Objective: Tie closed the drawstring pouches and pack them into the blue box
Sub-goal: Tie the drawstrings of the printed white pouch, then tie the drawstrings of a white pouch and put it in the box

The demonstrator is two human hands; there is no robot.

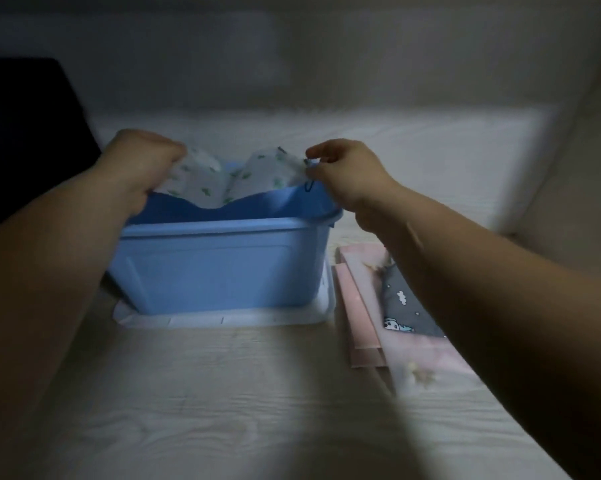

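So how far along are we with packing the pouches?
Done: nothing certain; the inside of the blue box is hidden. In hand: the left hand grips one end of the white green-print pouch and the right hand pinches the other by its dark cord, over the box's opening. Left: pink pouches and a grey pouch lie flat on the table right of the box.

left grip [143, 161] bare | right grip [347, 178] bare | forearms [465, 271] bare
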